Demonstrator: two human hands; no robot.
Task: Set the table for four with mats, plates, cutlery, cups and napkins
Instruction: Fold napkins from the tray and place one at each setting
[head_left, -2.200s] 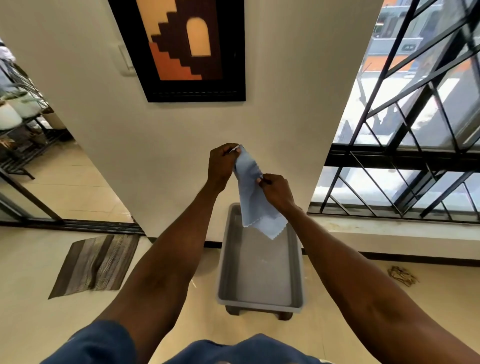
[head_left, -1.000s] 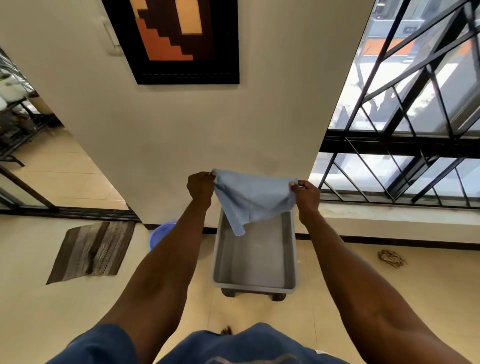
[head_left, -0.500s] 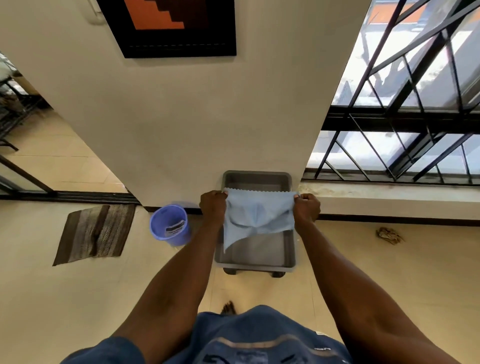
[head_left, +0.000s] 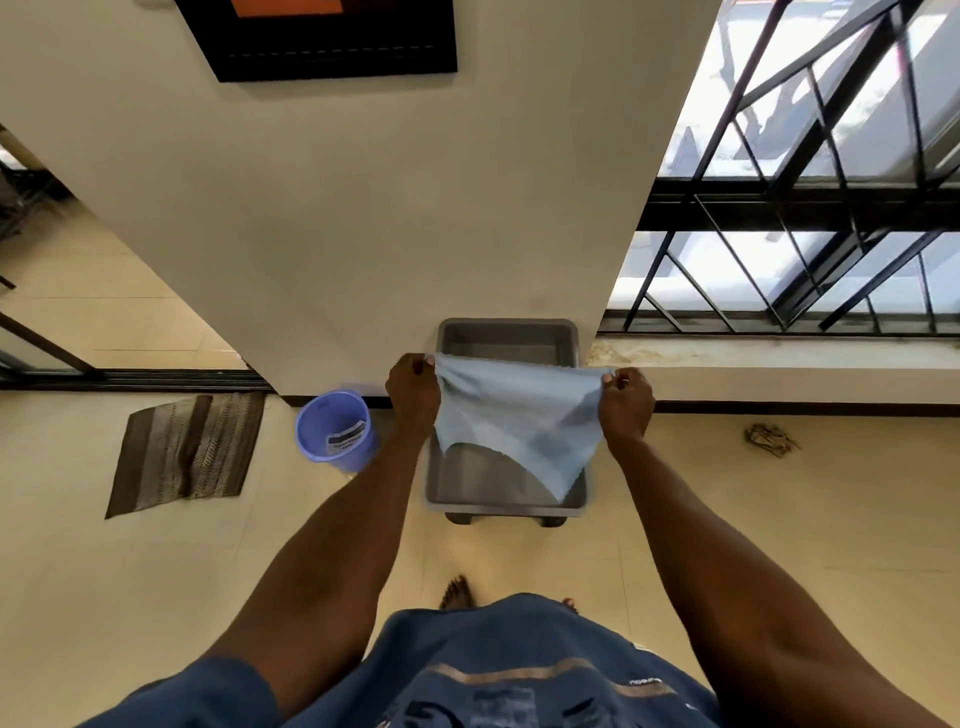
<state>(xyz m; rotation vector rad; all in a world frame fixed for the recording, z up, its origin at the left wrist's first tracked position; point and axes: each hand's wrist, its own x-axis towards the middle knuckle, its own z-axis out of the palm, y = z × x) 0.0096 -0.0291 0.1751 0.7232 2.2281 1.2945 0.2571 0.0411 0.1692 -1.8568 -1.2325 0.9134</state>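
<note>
Left hand (head_left: 413, 397) and right hand (head_left: 626, 402) pinch the cloth (head_left: 514, 415) corners; a loose pinch risks dropping it into the tub (head_left: 506, 330).

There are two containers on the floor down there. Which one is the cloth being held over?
The grey tub against the wall. The hands stretch the light blue cloth above it, while the round purple bucket stands off to the left, uncovered.

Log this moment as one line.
left hand: pinching cloth corner | right hand: pinching other corner | light blue cloth: spread over grey tub | table: not visible
</note>
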